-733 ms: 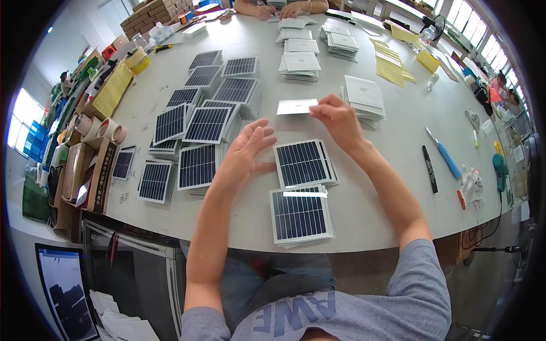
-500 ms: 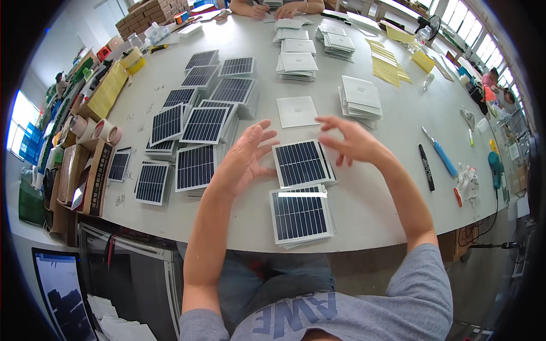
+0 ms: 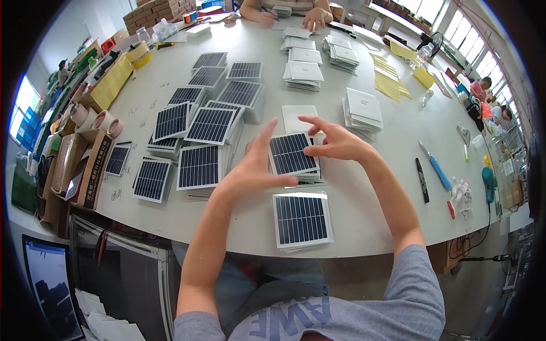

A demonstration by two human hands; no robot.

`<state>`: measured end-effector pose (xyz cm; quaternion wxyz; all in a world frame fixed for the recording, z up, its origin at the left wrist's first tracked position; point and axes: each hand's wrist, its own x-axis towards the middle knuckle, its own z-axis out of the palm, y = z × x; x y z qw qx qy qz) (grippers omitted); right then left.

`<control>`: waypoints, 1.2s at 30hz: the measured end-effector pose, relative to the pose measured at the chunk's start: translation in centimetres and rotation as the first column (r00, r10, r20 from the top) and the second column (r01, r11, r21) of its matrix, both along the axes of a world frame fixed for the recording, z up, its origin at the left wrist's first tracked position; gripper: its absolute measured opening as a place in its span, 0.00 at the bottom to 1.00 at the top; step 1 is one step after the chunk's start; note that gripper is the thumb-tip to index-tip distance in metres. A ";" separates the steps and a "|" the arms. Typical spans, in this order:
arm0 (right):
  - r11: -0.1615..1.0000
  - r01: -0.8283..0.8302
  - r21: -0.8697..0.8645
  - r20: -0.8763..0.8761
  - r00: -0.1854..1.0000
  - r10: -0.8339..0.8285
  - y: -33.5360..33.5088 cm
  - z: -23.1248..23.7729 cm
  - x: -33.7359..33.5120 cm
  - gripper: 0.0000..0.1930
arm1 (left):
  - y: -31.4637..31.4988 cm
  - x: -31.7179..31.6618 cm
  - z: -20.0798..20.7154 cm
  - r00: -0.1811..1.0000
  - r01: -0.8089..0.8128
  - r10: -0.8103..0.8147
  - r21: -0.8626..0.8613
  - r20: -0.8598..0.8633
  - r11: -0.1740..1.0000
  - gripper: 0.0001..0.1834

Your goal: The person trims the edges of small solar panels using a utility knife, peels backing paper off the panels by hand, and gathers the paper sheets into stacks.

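Observation:
In front of me a small solar panel point(image 3: 293, 154), dark with a white border, lies slightly turned on top of other panels. My left hand point(image 3: 255, 163) is at its left side, fingers stretched out and thumb apart below; it is a little blurred. On the other side my right hand point(image 3: 340, 141) has its thumb at the panel's right edge, with the fingers spread toward a white square panel point(image 3: 300, 119) lying just beyond. Nearer to me is a neat stack of solar panels point(image 3: 302, 220), which neither hand touches.
Several stacks of solar panels point(image 3: 198, 166) stand on the left. White stacks point(image 3: 363, 111) are farther off, near a co-worker's hands point(image 3: 314, 20). At right lie a black marker point(image 3: 422, 181), a blue-handled tool point(image 3: 437, 163) and a glove point(image 3: 461, 197). Tape rolls point(image 3: 105, 123) line the left edge.
The upper solar panel has turned and shifted slightly left on its pile. My right hand has moved left, its thumb now at the panel's edge. The co-worker's hands have moved apart.

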<state>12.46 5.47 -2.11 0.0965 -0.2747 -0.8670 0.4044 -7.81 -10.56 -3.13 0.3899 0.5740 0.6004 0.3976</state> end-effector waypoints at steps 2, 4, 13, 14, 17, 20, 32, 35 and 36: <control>0.997 -0.040 0.061 -0.007 0.999 0.041 0.5 -0.5 -0.5 0.28 | -0.3 0.4 -0.2 0.947 0.013 -0.001 0.037 -0.320 0.999 0.71; 0.989 -0.085 0.123 -0.010 0.996 0.087 0.7 -0.6 -0.7 0.24 | -0.1 0.9 0.2 0.935 0.014 -0.005 0.023 -0.355 1.000 0.72; 0.892 0.448 0.059 -0.533 0.770 -0.351 1.6 0.7 -1.1 0.05 | 0.0 1.7 0.8 0.940 -0.047 0.032 -0.038 -0.338 0.998 0.69; 0.853 0.450 0.264 -0.548 0.798 -0.251 2.3 -0.8 -1.2 0.05 | 0.1 1.8 0.7 0.934 -0.042 0.031 -0.023 -0.357 0.999 0.69; 0.802 0.316 0.507 -0.414 0.905 -0.095 2.7 -2.8 -0.8 0.05 | 0.2 1.3 0.0 0.931 -0.016 0.024 0.024 -0.364 1.000 0.69; 0.906 0.206 0.370 -0.222 0.966 -0.129 1.8 -1.4 -0.6 0.11 | 0.2 1.0 -0.5 0.935 -0.010 0.029 0.055 -0.354 0.998 0.69; 0.964 0.254 -0.082 -0.207 0.942 -0.265 2.0 1.0 0.8 0.08 | 0.7 0.3 -0.7 0.979 -0.060 0.058 -0.003 -0.197 0.998 0.72; 0.957 0.225 -0.182 -0.176 0.950 -0.257 1.9 0.5 0.6 0.08 | 0.9 0.4 -0.8 0.973 -0.078 0.077 0.001 -0.217 0.997 0.67; 0.956 0.225 -0.188 -0.137 0.958 -0.253 1.2 0.3 0.3 0.08 | 1.0 0.4 -1.0 0.975 -0.083 0.081 -0.002 -0.205 0.997 0.65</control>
